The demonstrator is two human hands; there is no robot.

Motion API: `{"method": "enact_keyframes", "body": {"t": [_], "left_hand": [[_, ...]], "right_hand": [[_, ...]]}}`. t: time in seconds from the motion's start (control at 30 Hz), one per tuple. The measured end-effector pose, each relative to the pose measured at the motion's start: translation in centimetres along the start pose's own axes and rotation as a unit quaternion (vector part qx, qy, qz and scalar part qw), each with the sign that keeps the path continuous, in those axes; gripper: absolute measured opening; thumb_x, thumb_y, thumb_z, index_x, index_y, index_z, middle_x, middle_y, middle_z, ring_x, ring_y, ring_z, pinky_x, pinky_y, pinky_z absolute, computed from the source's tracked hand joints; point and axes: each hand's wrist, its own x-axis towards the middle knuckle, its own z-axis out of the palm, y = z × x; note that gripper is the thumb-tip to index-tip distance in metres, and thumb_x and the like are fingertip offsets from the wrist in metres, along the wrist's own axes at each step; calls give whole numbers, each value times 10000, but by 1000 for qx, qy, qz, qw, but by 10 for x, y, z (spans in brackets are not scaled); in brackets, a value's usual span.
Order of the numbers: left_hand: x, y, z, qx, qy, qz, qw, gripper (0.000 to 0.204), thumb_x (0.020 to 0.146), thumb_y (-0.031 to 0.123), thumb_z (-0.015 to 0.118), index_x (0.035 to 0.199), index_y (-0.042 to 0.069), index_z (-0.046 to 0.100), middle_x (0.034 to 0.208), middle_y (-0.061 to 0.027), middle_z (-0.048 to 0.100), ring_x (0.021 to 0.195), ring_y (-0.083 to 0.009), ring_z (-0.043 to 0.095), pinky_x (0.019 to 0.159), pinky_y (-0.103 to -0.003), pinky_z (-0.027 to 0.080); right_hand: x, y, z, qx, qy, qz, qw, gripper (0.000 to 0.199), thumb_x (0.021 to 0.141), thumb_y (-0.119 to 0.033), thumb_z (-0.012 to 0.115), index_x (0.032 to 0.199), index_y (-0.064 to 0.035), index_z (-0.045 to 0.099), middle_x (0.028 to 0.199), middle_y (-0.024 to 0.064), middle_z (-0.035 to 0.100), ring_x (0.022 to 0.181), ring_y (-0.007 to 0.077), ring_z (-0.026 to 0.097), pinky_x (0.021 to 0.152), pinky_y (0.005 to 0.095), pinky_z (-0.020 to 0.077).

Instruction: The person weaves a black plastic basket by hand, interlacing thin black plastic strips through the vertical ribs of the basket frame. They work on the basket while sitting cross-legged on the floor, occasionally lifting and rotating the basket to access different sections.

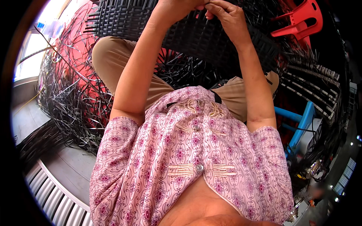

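A black woven panel (120, 19) of flat plastic strips lies across my lap, its loose strip ends sticking out at the left. Over its far part, my left hand (174, 10) is bent with its fingers curled; the upper edge of the picture cuts it off, so what it grips is hidden. My right hand (229, 16) meets it there, thumb and forefinger pinched on what looks like a thin black strip (207, 3). The fingertips of both hands nearly touch.
Loose black strips (71, 109) heap up at the left over a red surface (81, 49). At the upper right stands a red plastic chair (301, 24). A blue frame (301, 126) and a black-and-white striped bundle (311, 88) are at the right. Grey slats (56, 192) lie lower left.
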Motion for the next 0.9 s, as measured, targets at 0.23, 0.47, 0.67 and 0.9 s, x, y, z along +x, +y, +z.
{"method": "enact_keyframes", "body": {"t": [0.23, 0.47, 0.67, 0.9], "left_hand": [[3, -17, 5, -125, 26, 4, 992, 114, 866, -10, 654, 979, -16, 673, 776, -35, 665, 653, -75, 604, 578, -221, 497], [-22, -67, 26, 237, 131, -36, 962, 273, 815, 159, 728, 1051, 23, 706, 826, -90, 737, 726, -149, 715, 692, -280, 550], [-23, -70, 51, 440, 159, 3, 884, 308, 817, 236, 723, 1071, 78, 647, 883, -74, 736, 893, -302, 694, 780, -417, 528], [-22, -78, 47, 401, 161, -3, 902, 331, 824, 203, 678, 1123, 71, 624, 941, -94, 738, 909, -314, 695, 815, -421, 529]], "right_hand": [[-9, 16, 2, 19, 58, -17, 998, 166, 894, -148, 692, 994, -20, 727, 796, 37, 696, 694, 111, 630, 660, 264, 503], [-19, 19, -7, -22, 103, 56, 993, 157, 911, -143, 687, 972, -13, 751, 801, 6, 713, 691, 54, 605, 671, 194, 474], [-25, 22, -5, -49, 105, 95, 989, 160, 899, -162, 688, 935, -21, 755, 752, 0, 695, 659, 55, 599, 640, 203, 494], [-21, 20, 1, -187, 87, 115, 972, 172, 878, -189, 707, 918, -30, 757, 704, 14, 692, 662, 49, 632, 621, 216, 519]]}}
